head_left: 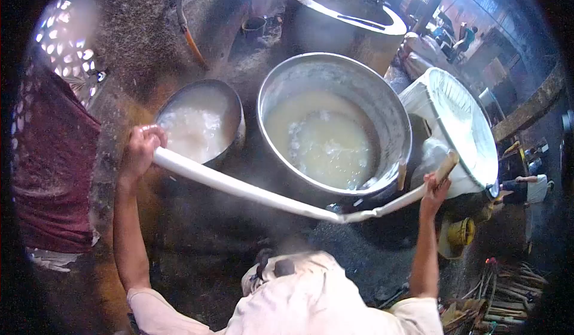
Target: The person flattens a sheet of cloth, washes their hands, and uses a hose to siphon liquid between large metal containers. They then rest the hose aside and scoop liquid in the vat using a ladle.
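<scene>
A long white pipe (pixel 239 190) crosses in front of my body, bent at a crumpled spot below the big pot. My left hand (pixel 145 148) is closed at its left end, beside the rim of a smaller pot (pixel 240 129) with cloudy, whitish liquid (pixel 197 126). My right hand (pixel 435 188) is wrapped round the right end, where a tan, wood-like piece (pixel 447 165) sticks up past my fingers. Between my hands and just beyond the pipe stands a large metal pot (pixel 385 111) holding cloudy, yellowish liquid (pixel 326 141). The exact grip of my left fingers is partly hidden.
A white-lined tub (pixel 439 105) stands right of the large pot. Behind is a big drum (pixel 335 36) with a pale rim. A yellow bucket (pixel 460 233) and stacked sticks (pixel 514 293) lie lower right. A maroon cloth (pixel 57 155) hangs left. A person (pixel 535 188) is at far right.
</scene>
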The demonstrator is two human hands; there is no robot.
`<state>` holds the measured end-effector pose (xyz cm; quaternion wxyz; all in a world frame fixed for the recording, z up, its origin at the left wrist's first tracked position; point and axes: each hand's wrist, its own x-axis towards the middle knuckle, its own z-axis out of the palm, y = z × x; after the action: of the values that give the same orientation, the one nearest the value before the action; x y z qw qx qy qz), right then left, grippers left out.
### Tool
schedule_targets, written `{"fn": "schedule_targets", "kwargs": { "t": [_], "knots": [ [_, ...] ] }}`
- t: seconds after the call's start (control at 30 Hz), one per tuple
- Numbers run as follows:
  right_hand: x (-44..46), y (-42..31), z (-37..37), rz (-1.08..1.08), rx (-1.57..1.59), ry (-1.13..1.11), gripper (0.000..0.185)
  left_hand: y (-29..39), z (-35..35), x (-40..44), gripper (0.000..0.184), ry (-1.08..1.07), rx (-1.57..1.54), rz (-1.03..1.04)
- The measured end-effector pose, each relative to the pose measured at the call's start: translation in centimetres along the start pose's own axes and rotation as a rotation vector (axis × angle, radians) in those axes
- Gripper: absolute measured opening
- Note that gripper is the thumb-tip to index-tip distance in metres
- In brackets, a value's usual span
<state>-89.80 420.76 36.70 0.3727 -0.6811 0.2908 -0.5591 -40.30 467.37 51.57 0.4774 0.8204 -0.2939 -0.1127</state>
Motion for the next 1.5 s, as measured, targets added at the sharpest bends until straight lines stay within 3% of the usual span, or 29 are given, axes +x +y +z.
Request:
{"fn": "schedule_targets", "kwargs": {
  "t": [0.07,0.1,0.17,0.23,0.27,0.3,0.33,0.37,0.43,0.5,0.53,0.6,0.63,0.67,0.77,0.87,0.9,0.97,1.0,1.1,1.37,1.5],
  "knots": [
    [-0.3,2.9,-0.2,-0.105,-0.458,-0.055,0.028,-2.8,1.2,1.4,0.017,-0.003,0.147,0.200],
    [0.2,1.9,0.4,0.010,-0.352,-0.165,0.032,-3.8,1.9,1.7,0.017,-0.019,0.147,0.175],
    [1.4,2.5,1.7,0.073,-0.310,-0.135,0.036,-5.7,2.7,3.6,0.016,-0.111,0.019,0.048],
    [2.9,3.6,5.7,-0.120,-0.607,-0.092,0.042,-10.7,4.3,5.2,0.016,-0.077,-0.022,0.053],
    [4.3,3.5,7.8,-0.190,-0.703,-0.149,0.046,-11.5,5.0,5.6,0.017,-0.119,-0.068,-0.111],
    [6.4,6.7,8.7,-0.507,-0.886,-0.251,0.046,-12.6,6.2,6.0,0.017,-0.164,-0.119,-0.276],
    [7.3,6.3,11.8,0.011,-0.803,-0.354,0.044,-15.6,7.2,6.5,0.018,-0.177,-0.128,-0.357],
    [8.0,9.1,14.5,-0.185,-0.925,-0.348,0.038,-18.8,8.8,6.6,0.018,-0.173,-0.139,-0.376],
    [8.7,9.9,20.3,0.157,-1.041,-0.543,0.030,-25.3,12.4,5.2,0.019,-0.090,-0.140,-0.677],
    [7.8,16.7,23.9,0.135,-1.144,-0.760,0.031,-30.1,15.6,3.1,0.021,-0.276,-0.067,-0.963],
    [6.9,19.7,25.6,0.112,-1.227,-0.864,0.034,-35.8,18.1,0.7,0.021,-0.296,-0.158,-1.071],
    [3.6,26.2,26.8,0.102,-1.362,-1.076,0.039,-40.3,22.5,-2.9,0.021,-0.580,-0.049,-1.333],
    [2.6,29.0,27.9,0.093,-1.400,-1.159,0.041,-49.0,25.4,-8.0,0.023,-0.541,-0.401,-1.392],
    [1.8,30.6,28.5,0.125,-1.432,-1.251,0.042,-50.3,28.5,-10.7,0.021,-0.716,-0.110,-1.267],
    [-1.0,36.5,29.2,0.276,-1.539,-1.447,0.040,-52.3,35.0,-17.2,0.023,-0.362,-0.589,-1.202],
    [-4.8,46.0,27.8,0.261,-1.543,-1.473,0.039,-51.6,44.5,-16.4,0.024,-0.200,-0.973,-1.170],
    [-4.7,45.7,28.5,0.260,-1.548,-1.503,0.039,-50.1,47.6,-16.2,0.024,-0.159,-1.093,-1.171],
    [-2.7,43.2,31.5,1.092,-1.101,-1.606,0.036,-47.2,52.1,-15.3,0.025,-0.108,-1.268,-1.173],
    [-2.0,42.0,31.4,1.095,-1.112,-1.614,0.036,-45.7,53.7,-15.2,0.025,-0.085,-1.326,-1.177],
    [-1.1,39.5,31.0,1.536,-0.524,-0.872,0.022,-42.9,54.8,-15.6,0.026,-0.025,-1.381,-1.204],
    [-2.4,39.3,29.0,1.455,-0.717,-0.903,0.027,-39.4,56.2,-17.9,0.029,0.078,-1.457,-1.243],
    [-1.5,35.9,32.0,1.440,-0.694,-0.884,0.019,-38.3,57.6,-18.9,0.030,0.123,-1.477,-1.247]
  ]
}}
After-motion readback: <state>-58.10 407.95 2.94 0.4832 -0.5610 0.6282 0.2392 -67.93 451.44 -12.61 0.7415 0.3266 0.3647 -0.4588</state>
